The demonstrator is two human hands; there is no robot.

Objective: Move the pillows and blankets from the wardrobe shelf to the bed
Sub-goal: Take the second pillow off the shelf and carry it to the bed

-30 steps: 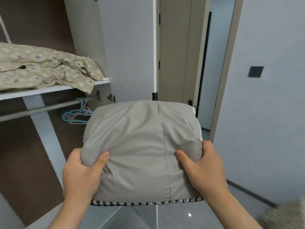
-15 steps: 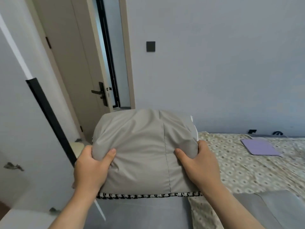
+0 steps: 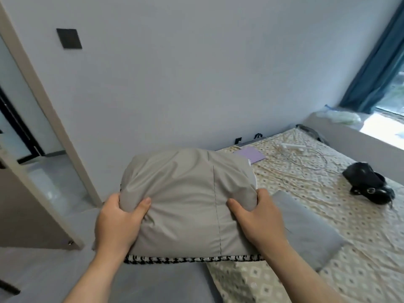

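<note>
A plump grey pillow (image 3: 185,193) with a black-and-white woven trim along its near edge is held in the air in front of me. My left hand (image 3: 119,221) grips its near left corner, thumb on top. Gripping the near right corner is my right hand (image 3: 258,217), thumb also on top. The bed (image 3: 328,206), covered in a beige patterned sheet, stretches to the right and ahead, just beyond the pillow. A flat grey pillow (image 3: 306,228) lies on the bed under my right forearm. The wardrobe shelf is out of view.
A black bag (image 3: 367,182), a white cable with a power strip (image 3: 293,147) and a purple booklet (image 3: 251,154) lie on the bed. An open doorway (image 3: 32,127) is at the left. A window ledge and blue curtain (image 3: 376,62) stand at the far right.
My view has swung right from the wardrobe past the door to the bed. Both hands keep the same grip on the grey pillow, which now hangs over the bed's near corner.
</note>
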